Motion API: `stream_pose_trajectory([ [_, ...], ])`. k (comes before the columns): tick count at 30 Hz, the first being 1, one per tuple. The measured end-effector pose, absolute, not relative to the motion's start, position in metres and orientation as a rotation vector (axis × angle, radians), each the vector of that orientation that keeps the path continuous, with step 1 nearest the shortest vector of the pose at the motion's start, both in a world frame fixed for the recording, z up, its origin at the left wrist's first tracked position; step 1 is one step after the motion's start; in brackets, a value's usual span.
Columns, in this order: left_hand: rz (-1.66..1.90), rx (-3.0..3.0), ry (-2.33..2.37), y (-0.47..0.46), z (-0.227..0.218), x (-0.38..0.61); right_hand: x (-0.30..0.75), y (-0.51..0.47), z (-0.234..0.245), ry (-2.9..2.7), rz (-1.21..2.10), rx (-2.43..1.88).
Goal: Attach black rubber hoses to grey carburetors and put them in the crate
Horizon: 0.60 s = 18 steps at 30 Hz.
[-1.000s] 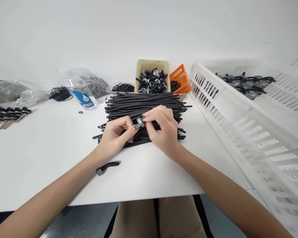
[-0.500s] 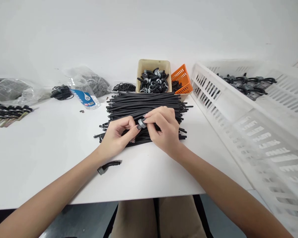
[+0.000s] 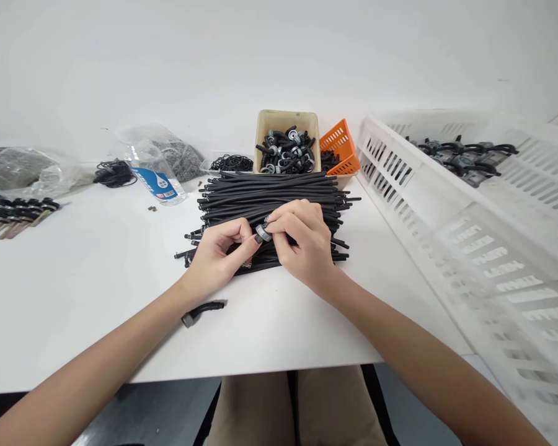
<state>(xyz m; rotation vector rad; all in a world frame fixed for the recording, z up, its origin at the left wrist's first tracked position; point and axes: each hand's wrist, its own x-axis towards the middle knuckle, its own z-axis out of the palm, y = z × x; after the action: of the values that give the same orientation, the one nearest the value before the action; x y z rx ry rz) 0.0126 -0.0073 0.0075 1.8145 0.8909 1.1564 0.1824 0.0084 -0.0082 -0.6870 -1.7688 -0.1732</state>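
Between my two hands is a small grey ring-shaped fitting [image 3: 263,233] with a black part at its end. My left hand [image 3: 225,251] pinches it from the left, the thumb against its lower side. From the right, my right hand [image 3: 307,238] grips it with thumb and fingertips, hiding part of it. Both hands are over the front of a pile of black hoses [image 3: 270,192]. On the white table beside my left wrist lies a short black bent tube with a grey cap [image 3: 202,313].
Behind the pile stand a cream bin [image 3: 263,142] of black tubes with grey caps and an orange basket [image 3: 341,145]. A large white crate [image 3: 428,210] takes up the right side. Toward the back left are a clear bottle [image 3: 155,179] and plastic bags [image 3: 23,173].
My hands stay nearly in place, both still on the grey fitting. My right fingers have shifted slightly to the left, and the fitting has turned a little.
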Motion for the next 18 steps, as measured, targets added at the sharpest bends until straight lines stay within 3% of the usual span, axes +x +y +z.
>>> stream_pose_trajectory([
  [18,1.17,1.813,0.898,-0.0048,0.0046,0.0097,0.1835,0.0092,-0.0054,-1.803,-0.166,-0.746],
])
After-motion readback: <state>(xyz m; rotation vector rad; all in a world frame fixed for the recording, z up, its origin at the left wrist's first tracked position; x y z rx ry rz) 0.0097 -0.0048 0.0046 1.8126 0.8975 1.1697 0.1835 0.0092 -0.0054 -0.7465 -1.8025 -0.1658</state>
